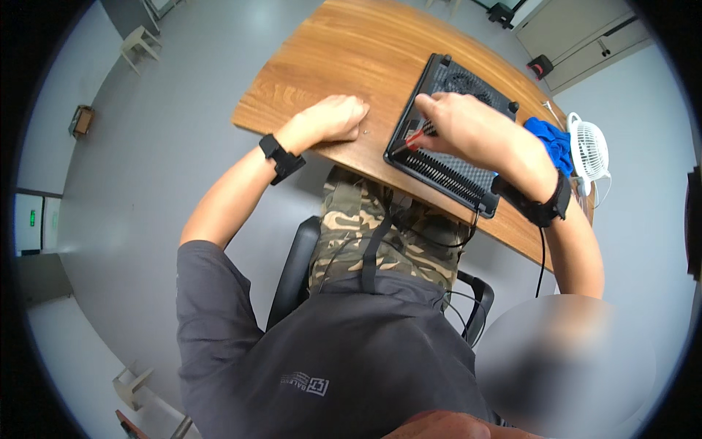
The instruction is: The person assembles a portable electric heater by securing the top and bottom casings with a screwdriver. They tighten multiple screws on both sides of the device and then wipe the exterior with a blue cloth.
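- Showing a flat black appliance (468,170) just right of the frame's upper centre, lying at a slant on a wooden table (322,62).
- Likely to handle as a stiff, moderately heavy slab, probably of hard plastic; perhaps a little slippery along the smooth border.
- Best taken by two opposite side edges, keeping pressure off the slotted vent (444,174), probably the most fragile part.
- Looks roughly rectangular, with rounded corners, a finely patterned panel, a round fan grille (464,82) toward the top of the frame, and stubby feet (514,107) at the corners.
- Gripping a red-and-black tool, apparently a screwdriver (414,139), in the right hand (472,132) over the appliance's left part; fingers curled and pinching around the handle, exact fingertip contact partly hidden.
- Judged light and rigid, that tool, easiest to hold by the handle.
- Resting the left hand (338,117) on the table, left of the appliance, fingers pressed together in a loose fist; cannot tell about anything inside.
- Including, just beside that fist, a tiny metal piece (365,132), perhaps a screw: hard, very light, easily lost, best pinched between fingertips.
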The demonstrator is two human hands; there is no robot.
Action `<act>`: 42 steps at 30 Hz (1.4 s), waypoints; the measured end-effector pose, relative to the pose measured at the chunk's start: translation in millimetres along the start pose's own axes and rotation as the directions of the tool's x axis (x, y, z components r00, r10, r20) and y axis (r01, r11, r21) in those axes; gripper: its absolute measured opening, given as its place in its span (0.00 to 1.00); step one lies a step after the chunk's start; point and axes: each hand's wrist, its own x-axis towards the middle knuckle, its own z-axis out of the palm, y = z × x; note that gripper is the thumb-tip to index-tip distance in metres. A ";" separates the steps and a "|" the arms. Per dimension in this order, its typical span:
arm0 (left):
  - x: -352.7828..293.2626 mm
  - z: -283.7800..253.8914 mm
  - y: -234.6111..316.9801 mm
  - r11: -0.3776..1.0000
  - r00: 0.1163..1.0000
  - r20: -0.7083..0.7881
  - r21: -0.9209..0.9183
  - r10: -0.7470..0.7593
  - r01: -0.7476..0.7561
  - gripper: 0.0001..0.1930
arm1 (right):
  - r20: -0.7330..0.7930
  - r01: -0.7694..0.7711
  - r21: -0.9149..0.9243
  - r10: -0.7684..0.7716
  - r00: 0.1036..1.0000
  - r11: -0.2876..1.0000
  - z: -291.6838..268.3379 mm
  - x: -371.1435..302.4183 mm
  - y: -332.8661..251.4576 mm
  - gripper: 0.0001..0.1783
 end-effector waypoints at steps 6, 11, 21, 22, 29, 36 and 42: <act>-15.0 -35.2 4.7 0.987 0.997 -0.014 -0.146 -0.070 0.068 0.05 | 0.022 -0.027 -0.005 0.027 0.999 1.000 -16.7 9.3 -2.7 0.23; -19.1 -34.3 -16.3 0.966 1.000 -0.011 -0.259 -0.003 0.000 0.05 | 0.043 -0.036 -0.026 0.037 0.998 0.999 -15.7 41.2 3.9 0.22; -23.9 -15.3 -11.9 0.923 0.998 0.032 -0.384 0.051 -0.035 0.11 | -0.033 0.043 -0.076 -0.045 0.998 0.996 12.5 48.8 19.0 0.19; -22.5 -16.0 -7.3 0.931 0.998 0.040 -0.363 0.053 -0.035 0.11 | -0.051 0.039 -0.062 -0.042 0.998 0.997 10.6 45.0 17.7 0.19; -7.8 -21.6 3.0 0.948 0.996 -0.080 -0.312 0.035 -0.058 0.12 | -0.150 0.053 0.046 -0.046 0.988 0.997 -36.1 51.6 22.4 0.20; 10.0 -36.9 10.4 0.944 0.992 -0.129 -0.326 0.001 -0.043 0.11 | 0.173 -0.335 -0.010 0.331 0.928 0.942 -90.4 51.1 -16.3 0.21; 18.1 -46.5 11.2 0.943 0.985 -0.173 -0.324 0.022 -0.077 0.12 | 0.071 -0.242 0.043 0.239 0.968 0.969 -87.7 31.6 9.5 0.22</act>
